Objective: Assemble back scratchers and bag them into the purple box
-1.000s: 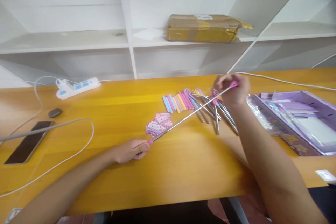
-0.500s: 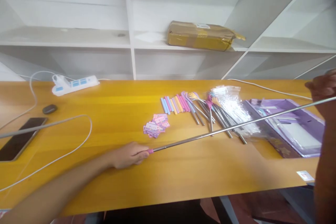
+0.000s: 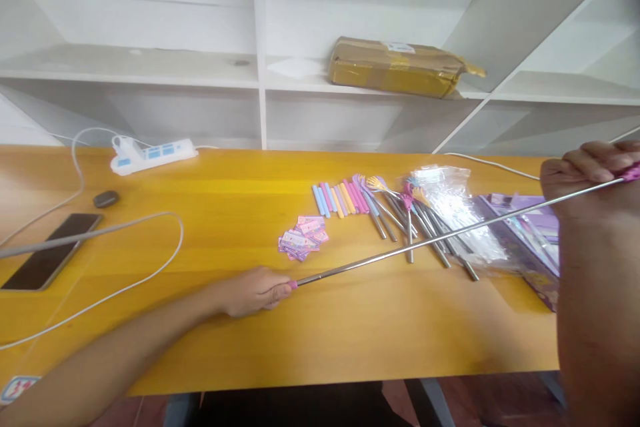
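A telescopic back scratcher (image 3: pixel 380 256) with a thin metal rod slants across the view, stretched out long. Its pink grip is wrapped in my left hand (image 3: pixel 257 291), closed low over the table. At the upper right, my right hand (image 3: pixel 583 165) is closed at the other end, by the pink head (image 3: pixel 633 172), which the frame edge cuts off. Beyond the rod lie several shorter back scratchers (image 3: pixel 410 223) with coloured claw heads. Beside them is a row of pastel grip tubes (image 3: pixel 340 199). Small printed cards (image 3: pixel 303 238) are heaped nearer the left hand.
Clear plastic bags (image 3: pixel 453 203) lie against a purple box (image 3: pixel 543 283), partly behind my right forearm. A power strip (image 3: pixel 155 157), a phone (image 3: pixel 47 253), a small dark case (image 3: pixel 106 199) and white cables occupy the left. A taped carton (image 3: pixel 395 70) rests on the shelf.
My right hand appears farther left and slightly lower, and the scratcher's pink head has come into view. My right forearm covers more of the purple box. The left hand keeps its grip.
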Motion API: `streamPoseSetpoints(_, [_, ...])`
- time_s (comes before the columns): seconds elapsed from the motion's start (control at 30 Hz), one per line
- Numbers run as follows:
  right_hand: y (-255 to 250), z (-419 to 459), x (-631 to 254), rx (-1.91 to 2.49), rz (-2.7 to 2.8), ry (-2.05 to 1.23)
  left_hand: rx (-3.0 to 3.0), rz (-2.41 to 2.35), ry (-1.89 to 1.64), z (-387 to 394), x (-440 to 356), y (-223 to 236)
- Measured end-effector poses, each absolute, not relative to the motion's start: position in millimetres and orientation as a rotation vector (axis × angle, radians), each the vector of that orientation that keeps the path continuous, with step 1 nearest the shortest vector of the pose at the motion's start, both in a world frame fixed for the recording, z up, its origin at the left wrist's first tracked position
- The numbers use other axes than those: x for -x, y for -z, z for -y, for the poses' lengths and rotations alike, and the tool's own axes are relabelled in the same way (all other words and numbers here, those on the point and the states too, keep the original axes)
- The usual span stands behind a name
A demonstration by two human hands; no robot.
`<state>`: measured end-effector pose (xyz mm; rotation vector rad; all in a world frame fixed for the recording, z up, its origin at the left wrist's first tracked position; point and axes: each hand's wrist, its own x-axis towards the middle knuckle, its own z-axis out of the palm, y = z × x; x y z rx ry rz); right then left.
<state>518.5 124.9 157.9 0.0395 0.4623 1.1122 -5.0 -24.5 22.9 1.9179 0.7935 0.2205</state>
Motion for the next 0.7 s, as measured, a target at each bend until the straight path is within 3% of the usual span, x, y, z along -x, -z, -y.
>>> streamPoseSetpoints(0.13, [-149,-133,-511,0.616,0.235,-0.867,-1.899,-0.786,-0.238,25,5,-22])
streamPoseSetpoints(0.43, [-109,-153,-494,0.606,0.423,-1.0,-1.896,-0.794,-0.224,23,1,-25])
streamPoseSetpoints(0.7, [-67,-131,-368,0.671,1.355,-1.13,-1.853,-0.876,-0.252,29,-1,-21])
